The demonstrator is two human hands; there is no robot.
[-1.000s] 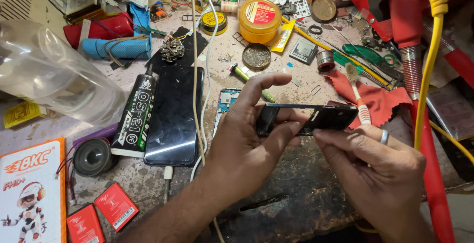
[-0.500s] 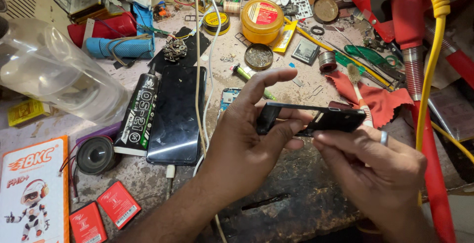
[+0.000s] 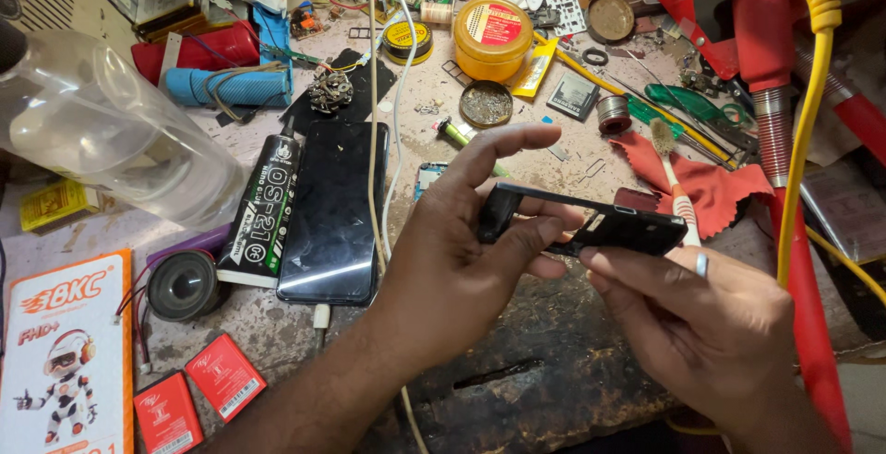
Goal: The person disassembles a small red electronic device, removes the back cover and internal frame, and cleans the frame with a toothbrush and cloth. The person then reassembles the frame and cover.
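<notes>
Repair desk (image 3: 517,389), cluttered. One black phone frame (image 3: 591,221) held above desk between two hands. Left hand (image 3: 461,260) pinches frame's left end, thumb under, index finger lifted clear. Right hand (image 3: 711,325) pinches right end, fingers pressed on lower edge. Frame looks light, thin, hollow-middled, likely flexes or snaps if twisted; safest hold at corners, edges. Nearby: one dark phone (image 3: 337,209), one black cylinder battery (image 3: 263,209), two red battery packs (image 3: 196,394), one red cloth (image 3: 711,182).

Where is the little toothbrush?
In the head view, the toothbrush lies on the red cloth at the right, just behind the black phone frame both hands hold.
</notes>
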